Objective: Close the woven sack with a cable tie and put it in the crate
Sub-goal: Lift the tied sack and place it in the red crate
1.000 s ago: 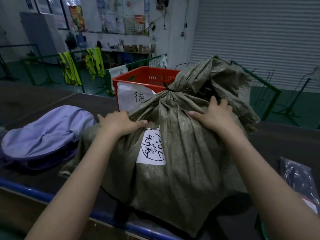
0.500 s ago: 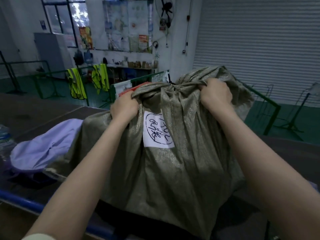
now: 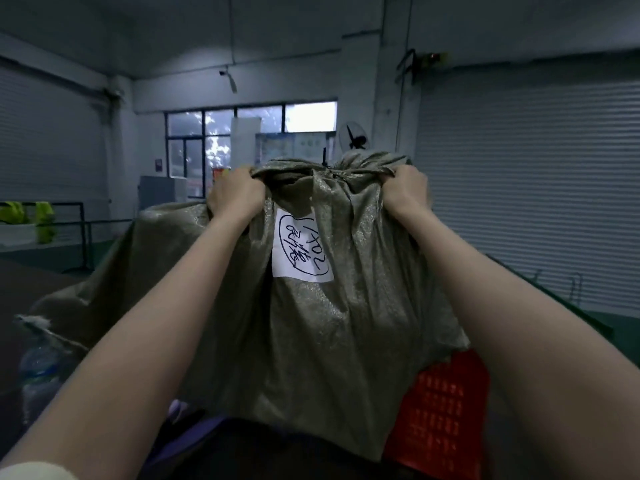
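Note:
The olive woven sack [image 3: 322, 344] hangs high in front of me, filling the middle of the view. A white label with handwritten marks [image 3: 302, 251] sits on its upper front. Its neck is bunched at the top, where the black tail of a cable tie [image 3: 325, 158] sticks up. My left hand [image 3: 236, 195] clutches the fabric at the sack's top left. My right hand [image 3: 408, 188] clutches the gathered neck at the top right. The red crate [image 3: 446, 414] shows below the sack's lower right corner, mostly hidden by the sack.
A clear water bottle [image 3: 38, 375] stands at the lower left. Lilac fabric [image 3: 180, 410] peeks out under the sack. A green railing [image 3: 554, 299] runs along the right, with a roller shutter [image 3: 540, 188] behind it. Yellow vests [image 3: 41, 220] hang far left.
Both hands went from resting on the sack to gripping its top, then lifted it well up off the table. The view tilted upward and the crate now appears below the sack.

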Tool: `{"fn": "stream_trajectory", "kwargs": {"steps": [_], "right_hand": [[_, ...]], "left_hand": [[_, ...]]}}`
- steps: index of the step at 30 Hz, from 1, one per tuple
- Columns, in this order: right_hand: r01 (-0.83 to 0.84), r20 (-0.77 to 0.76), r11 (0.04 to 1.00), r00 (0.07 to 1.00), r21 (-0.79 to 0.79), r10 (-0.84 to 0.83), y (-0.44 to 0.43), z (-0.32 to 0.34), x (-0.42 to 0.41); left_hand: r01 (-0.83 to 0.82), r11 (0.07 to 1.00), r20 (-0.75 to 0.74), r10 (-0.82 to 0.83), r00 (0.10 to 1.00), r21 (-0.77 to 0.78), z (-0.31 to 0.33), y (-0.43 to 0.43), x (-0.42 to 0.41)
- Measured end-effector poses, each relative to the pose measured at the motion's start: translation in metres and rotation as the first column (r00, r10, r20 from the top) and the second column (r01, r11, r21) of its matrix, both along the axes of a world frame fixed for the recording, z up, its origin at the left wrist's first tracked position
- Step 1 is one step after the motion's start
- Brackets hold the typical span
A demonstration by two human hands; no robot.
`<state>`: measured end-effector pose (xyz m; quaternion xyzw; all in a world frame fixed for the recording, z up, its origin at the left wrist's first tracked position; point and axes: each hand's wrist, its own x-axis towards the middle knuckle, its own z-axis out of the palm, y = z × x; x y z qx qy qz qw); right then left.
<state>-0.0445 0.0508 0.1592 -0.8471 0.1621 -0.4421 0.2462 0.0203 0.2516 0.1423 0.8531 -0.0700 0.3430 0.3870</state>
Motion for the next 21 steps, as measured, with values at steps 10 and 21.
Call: {"fn": "stream_trajectory", "kwargs": {"steps": [10, 21], "right_hand": [[0.014, 0.32, 0.999, 0.947, 0.033, -0.024, -0.003, 0.041, 0.033], [0.058, 0.391, 0.996, 0.917, 0.061, -0.077, -0.041, 0.086, 0.038]], "left_hand": [[-0.035, 0.999, 0.346, 0.037, 0.938, -0.014, 0.06, 0.003, 0.009], [0.075, 0.997, 0.385, -0.06, 0.921, -0.024, 0.127, -0.039, 0.034]]}}
